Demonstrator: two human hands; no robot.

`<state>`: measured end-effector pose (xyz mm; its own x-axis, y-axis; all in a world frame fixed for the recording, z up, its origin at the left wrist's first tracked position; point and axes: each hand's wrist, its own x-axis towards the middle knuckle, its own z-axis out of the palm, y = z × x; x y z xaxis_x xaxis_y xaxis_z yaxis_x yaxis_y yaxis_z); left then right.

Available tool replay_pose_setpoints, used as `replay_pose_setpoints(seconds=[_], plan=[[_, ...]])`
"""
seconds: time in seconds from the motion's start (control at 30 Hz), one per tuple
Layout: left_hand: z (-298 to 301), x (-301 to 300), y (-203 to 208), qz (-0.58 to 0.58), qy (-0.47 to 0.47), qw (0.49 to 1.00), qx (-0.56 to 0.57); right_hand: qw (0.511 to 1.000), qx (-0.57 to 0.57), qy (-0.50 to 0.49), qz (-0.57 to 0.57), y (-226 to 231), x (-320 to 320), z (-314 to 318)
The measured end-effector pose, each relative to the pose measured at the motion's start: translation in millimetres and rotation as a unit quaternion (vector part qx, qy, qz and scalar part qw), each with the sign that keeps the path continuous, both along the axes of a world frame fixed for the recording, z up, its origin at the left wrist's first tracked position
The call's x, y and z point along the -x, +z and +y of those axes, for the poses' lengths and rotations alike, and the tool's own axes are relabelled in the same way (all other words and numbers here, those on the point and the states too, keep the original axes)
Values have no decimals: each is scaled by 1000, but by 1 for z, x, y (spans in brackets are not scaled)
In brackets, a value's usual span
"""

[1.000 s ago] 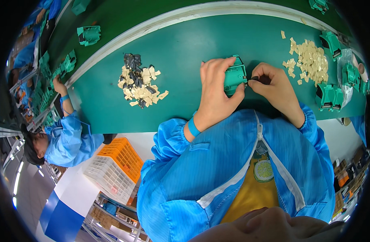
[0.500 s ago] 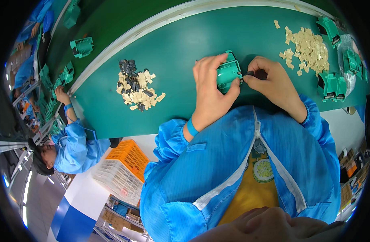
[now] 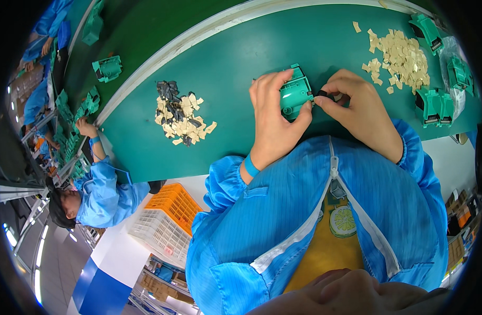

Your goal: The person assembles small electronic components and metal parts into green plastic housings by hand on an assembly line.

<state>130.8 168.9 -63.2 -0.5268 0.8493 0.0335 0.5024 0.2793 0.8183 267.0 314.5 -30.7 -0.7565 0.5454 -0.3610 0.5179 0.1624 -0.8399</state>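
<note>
On the green tabletop in front of my chest, my left hand (image 3: 275,102) grips a glossy green plastic housing (image 3: 296,94) from its left side, thumb along the near edge. My right hand (image 3: 353,97) pinches a small black piece (image 3: 323,94) between thumb and fingertips, right up against the housing's right side. Whether the black piece is pressed into the housing I cannot tell. To the left lies a heap of cream-coloured and black pieces (image 3: 191,123); at the far right, a bigger heap of cream pieces (image 3: 401,58).
More green housings (image 3: 434,107) stand at the right end of the table, some by a clear plastic bag (image 3: 458,100). Past the pale rail (image 3: 199,31), another green housing (image 3: 107,68) lies. A co-worker in blue (image 3: 104,194) sits left, near stacked orange and white crates (image 3: 170,212).
The whole view has shifted slightly. My hands keep their hold on the housing and the black piece, with only a small movement of the right fingers.
</note>
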Motion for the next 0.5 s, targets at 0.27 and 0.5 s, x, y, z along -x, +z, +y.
replay_pose_setpoints(seconds=[0.27,0.5], plan=[[0,4,-4,-2,-4,1000,-3,998,-33,-36,26,-4,3,2],[0,7,3,37,-52,998,9,992,116,-33,30,-20,-3,7]])
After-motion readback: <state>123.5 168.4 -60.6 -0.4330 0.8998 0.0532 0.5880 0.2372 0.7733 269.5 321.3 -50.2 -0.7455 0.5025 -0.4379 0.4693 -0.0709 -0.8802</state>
